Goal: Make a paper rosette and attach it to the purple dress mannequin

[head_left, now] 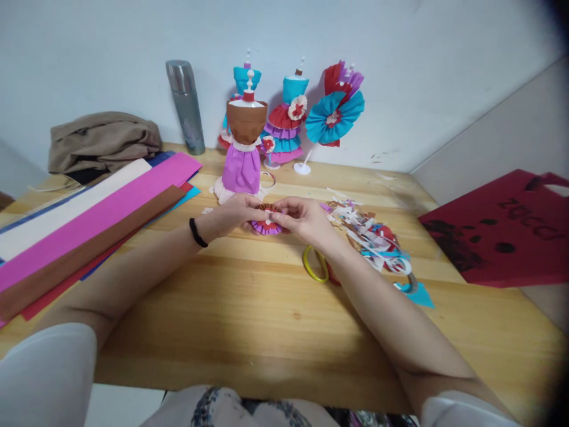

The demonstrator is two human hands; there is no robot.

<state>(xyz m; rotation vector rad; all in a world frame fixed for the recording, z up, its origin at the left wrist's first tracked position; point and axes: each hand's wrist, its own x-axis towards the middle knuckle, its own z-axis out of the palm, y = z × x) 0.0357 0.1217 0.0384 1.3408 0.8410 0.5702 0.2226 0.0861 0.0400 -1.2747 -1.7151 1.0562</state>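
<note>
Between my two hands is a small round paper rosette (267, 225), with a purple ruffled rim, a brown edge at the top, a red middle and a white centre. My left hand (237, 214) pinches its left side, a black band on the wrist. My right hand (304, 218) holds its right side, the thumb on the rosette's face near the centre. Just behind my hands stands a small dress form (242, 169) in a brown top and purple skirt with a pale ruffled hem.
Behind stand more paper-dressed forms (294, 92), a fan-flower stand (335, 117) and a flask (186, 110). Coloured paper strips (102, 207) and a brown cloth (104, 142) lie left. Paper scraps (371, 237), yellow-handled scissors (315, 264) and a red bag (502, 231) are right.
</note>
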